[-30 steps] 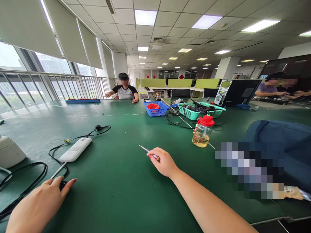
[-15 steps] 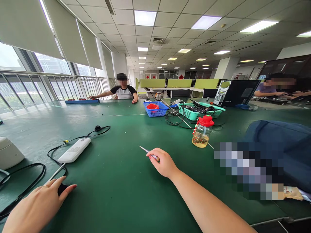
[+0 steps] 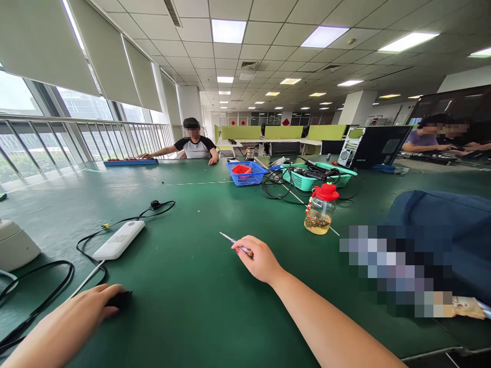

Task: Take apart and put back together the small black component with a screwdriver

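Observation:
My right hand (image 3: 260,258) rests on the green table (image 3: 192,286) and grips a thin metal tool (image 3: 232,240) whose tip points up and to the left. My left hand (image 3: 76,319) lies at the lower left, its fingers closed over a small black object (image 3: 119,299) joined to a white cable (image 3: 86,280). A white power strip (image 3: 118,239) with black cords lies just beyond that hand.
A glass jar with a red lid (image 3: 320,209) stands right of centre. Behind it sit a blue basket (image 3: 245,174), a teal basket (image 3: 318,176) with cables and a computer case (image 3: 374,145). A dark blue bag (image 3: 441,225) fills the right. A person (image 3: 195,145) sits at the far edge.
My left hand has slid right and closed over the small black object. The person at the far side has stretched an arm out to the left. My right hand has stayed still.

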`<action>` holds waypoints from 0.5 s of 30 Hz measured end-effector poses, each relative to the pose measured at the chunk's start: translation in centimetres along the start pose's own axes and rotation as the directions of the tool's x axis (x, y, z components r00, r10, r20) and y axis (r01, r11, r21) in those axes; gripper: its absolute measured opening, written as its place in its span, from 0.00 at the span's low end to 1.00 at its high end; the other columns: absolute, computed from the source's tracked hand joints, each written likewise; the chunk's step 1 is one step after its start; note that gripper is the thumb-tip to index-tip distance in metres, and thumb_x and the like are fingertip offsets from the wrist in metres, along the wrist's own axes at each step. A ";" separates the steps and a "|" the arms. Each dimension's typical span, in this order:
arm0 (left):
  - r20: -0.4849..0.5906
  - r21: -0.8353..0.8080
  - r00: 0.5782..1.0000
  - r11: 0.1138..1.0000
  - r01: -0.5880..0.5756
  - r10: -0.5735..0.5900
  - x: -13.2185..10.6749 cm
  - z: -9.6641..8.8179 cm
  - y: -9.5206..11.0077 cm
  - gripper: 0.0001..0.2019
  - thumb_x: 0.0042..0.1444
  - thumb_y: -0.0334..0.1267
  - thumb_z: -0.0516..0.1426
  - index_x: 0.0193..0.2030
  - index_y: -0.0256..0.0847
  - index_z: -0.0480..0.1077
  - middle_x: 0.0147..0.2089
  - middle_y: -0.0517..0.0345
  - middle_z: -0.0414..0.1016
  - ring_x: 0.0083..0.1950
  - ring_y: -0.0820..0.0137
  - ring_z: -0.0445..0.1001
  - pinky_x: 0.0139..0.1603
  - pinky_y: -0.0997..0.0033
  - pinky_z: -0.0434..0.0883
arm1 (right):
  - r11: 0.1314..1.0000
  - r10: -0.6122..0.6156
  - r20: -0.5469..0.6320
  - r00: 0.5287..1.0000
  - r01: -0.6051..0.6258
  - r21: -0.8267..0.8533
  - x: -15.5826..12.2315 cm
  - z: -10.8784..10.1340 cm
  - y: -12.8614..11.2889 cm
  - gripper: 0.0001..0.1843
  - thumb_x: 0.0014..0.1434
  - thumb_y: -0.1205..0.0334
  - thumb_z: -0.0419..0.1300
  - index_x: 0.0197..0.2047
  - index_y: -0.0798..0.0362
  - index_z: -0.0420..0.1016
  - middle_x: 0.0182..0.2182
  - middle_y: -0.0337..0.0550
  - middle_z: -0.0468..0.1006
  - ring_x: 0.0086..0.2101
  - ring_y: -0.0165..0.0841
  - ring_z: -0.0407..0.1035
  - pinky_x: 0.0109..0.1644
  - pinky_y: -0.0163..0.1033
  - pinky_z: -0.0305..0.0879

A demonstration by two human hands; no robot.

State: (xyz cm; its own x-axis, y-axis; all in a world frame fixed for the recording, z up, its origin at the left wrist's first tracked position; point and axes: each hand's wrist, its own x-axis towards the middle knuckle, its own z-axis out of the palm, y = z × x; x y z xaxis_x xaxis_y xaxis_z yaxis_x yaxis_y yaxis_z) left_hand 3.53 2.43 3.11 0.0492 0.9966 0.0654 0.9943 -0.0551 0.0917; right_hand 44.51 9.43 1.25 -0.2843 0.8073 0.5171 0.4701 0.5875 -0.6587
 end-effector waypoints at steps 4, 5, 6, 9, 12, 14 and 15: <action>0.105 0.013 0.987 0.992 -0.123 0.121 3.0 -2.8 10.0 0.19 0.58 0.49 0.49 0.51 0.47 0.72 0.46 0.52 0.80 0.45 0.56 0.78 0.46 0.59 0.70 | 1.000 0.008 0.001 1.000 -0.008 -0.012 0.0 0.1 0.0 0.10 0.62 0.64 0.54 0.40 0.46 0.77 0.38 0.40 0.77 0.32 0.31 0.71 0.36 0.36 0.67; 0.095 0.030 0.982 0.985 -0.168 0.164 4.0 -3.1 12.3 0.19 0.59 0.48 0.48 0.51 0.47 0.72 0.45 0.51 0.79 0.45 0.57 0.78 0.45 0.60 0.70 | 1.000 0.011 -0.004 1.000 -0.011 -0.015 0.0 0.1 0.0 0.10 0.62 0.64 0.54 0.40 0.46 0.77 0.38 0.40 0.77 0.32 0.31 0.71 0.36 0.36 0.67; 0.078 0.051 0.976 0.977 -0.207 0.203 5.1 -3.1 14.5 0.17 0.60 0.46 0.48 0.50 0.47 0.72 0.45 0.51 0.79 0.46 0.58 0.77 0.45 0.62 0.69 | 1.000 0.013 -0.013 1.000 -0.013 -0.016 0.0 0.0 0.0 0.10 0.62 0.64 0.54 0.40 0.46 0.77 0.38 0.40 0.77 0.33 0.31 0.71 0.37 0.36 0.67; 0.018 0.081 0.945 0.942 -0.326 0.326 8.4 -2.0 19.2 0.14 0.61 0.44 0.51 0.48 0.44 0.71 0.43 0.50 0.78 0.45 0.61 0.77 0.45 0.65 0.69 | 1.000 0.016 -0.071 0.997 -0.017 -0.016 0.1 -0.2 0.1 0.10 0.62 0.63 0.54 0.40 0.46 0.76 0.38 0.41 0.77 0.36 0.33 0.72 0.41 0.38 0.67; -0.029 0.102 0.928 0.925 -0.367 0.371 10.9 0.0 21.7 0.13 0.61 0.44 0.52 0.46 0.41 0.71 0.42 0.49 0.78 0.44 0.60 0.76 0.44 0.64 0.69 | 1.000 0.015 -0.157 0.988 -0.017 -0.011 0.1 -0.6 0.3 0.08 0.61 0.61 0.55 0.39 0.47 0.75 0.35 0.41 0.76 0.35 0.33 0.71 0.41 0.37 0.66; -0.068 0.100 0.919 0.919 -0.381 0.388 11.9 1.2 22.5 0.14 0.62 0.45 0.51 0.46 0.39 0.71 0.42 0.47 0.78 0.45 0.58 0.75 0.45 0.62 0.69 | 1.000 0.010 -0.220 0.975 -0.012 -0.006 0.1 -0.9 0.4 0.08 0.61 0.58 0.55 0.34 0.49 0.74 0.30 0.40 0.74 0.30 0.32 0.68 0.36 0.36 0.64; -0.087 0.086 0.915 0.918 -0.388 0.395 12.1 1.8 22.6 0.15 0.62 0.46 0.51 0.46 0.39 0.71 0.41 0.46 0.78 0.46 0.57 0.75 0.46 0.60 0.69 | 1.000 0.006 -0.245 0.969 -0.007 -0.004 0.1 -1.0 0.3 0.10 0.61 0.57 0.55 0.31 0.49 0.73 0.27 0.39 0.72 0.28 0.31 0.66 0.33 0.35 0.63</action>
State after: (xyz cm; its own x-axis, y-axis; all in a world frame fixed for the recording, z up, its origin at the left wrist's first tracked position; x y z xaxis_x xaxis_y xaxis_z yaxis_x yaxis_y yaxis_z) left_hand 26.75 13.40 4.23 0.4291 0.8846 0.1827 0.9015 -0.4319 -0.0262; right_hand 45.46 9.68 1.65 -0.0682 0.7724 0.6315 0.4756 0.5816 -0.6600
